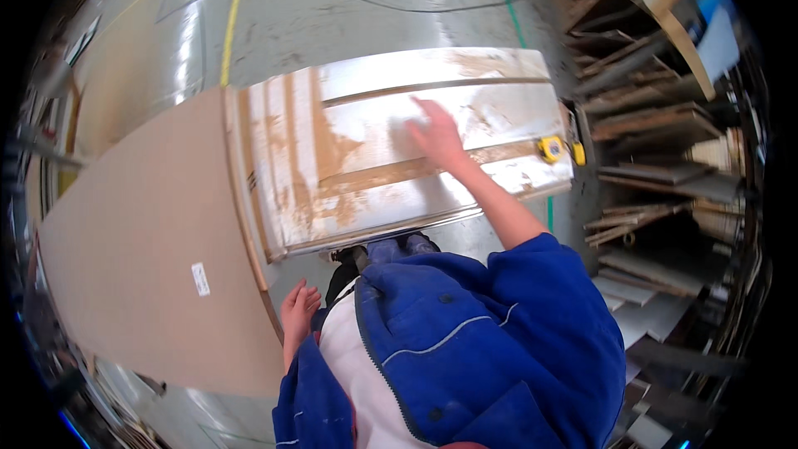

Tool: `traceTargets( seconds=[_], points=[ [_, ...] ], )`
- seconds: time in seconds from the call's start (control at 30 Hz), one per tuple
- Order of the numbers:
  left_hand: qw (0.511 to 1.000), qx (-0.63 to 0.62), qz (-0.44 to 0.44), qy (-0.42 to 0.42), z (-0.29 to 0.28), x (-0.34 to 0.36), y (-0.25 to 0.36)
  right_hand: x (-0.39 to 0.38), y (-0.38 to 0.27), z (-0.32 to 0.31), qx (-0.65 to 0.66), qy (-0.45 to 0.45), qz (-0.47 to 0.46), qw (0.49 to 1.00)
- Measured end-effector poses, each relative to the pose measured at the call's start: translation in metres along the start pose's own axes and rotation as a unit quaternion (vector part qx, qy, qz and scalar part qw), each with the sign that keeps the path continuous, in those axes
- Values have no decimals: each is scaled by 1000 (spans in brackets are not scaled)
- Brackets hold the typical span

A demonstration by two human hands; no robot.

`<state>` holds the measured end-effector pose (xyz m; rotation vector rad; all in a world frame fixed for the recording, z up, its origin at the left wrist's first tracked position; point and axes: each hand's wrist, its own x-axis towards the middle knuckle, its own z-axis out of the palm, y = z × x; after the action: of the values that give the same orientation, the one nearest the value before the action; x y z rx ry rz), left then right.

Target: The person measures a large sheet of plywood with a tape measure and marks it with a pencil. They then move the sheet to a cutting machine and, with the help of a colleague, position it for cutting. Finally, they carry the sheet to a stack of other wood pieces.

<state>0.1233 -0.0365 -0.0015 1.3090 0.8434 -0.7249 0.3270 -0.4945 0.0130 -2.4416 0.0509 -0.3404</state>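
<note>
My right hand point(438, 135), a little smeared by motion, reaches over a worktop point(391, 137) covered in silvery sheet with worn brown strips. Its fingers are stretched out with nothing in them; whether they touch the surface I cannot tell. A yellow tape measure point(550, 149) lies to the right of that hand, near the worktop's right end. Low at my left side, my left hand point(299, 312) hangs beside the edge of a large brown board point(150, 249), fingers loosely bent and apart, holding nothing. The board has a small white label point(200, 279) on it.
A second yellow item point(578, 153) sits at the worktop's right end. Racks of stacked boards and offcuts point(665, 175) stand along the right. Across the grey floor beyond run a dark cable point(399, 8) and a yellow line point(233, 25).
</note>
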Motion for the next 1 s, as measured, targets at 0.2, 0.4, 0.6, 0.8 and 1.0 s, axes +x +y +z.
traceTargets(
  seconds=[0.2, 0.4, 0.6, 0.8, 1.0],
  points=[
    [989, 130, 3, -69, 8, 13, 15, -91, 119, -156, -382, 39, 268, 884],
    [967, 237, 60, -65, 39, 11, 42, -132, 189, -188, -259, -29, 231, 938],
    [966, 185, 162, -77, 96, -23, 70, -60, 46, -120, 5, -83, 113, 990],
    [967, -11, 252, -45, 139, -64, 78, -63, -137, 17, 285, -364, -113, 880],
    [942, -111, 283, 143, 107, -106, -16, -118, -209, 50, 212, -586, -213, 753]
  ],
)
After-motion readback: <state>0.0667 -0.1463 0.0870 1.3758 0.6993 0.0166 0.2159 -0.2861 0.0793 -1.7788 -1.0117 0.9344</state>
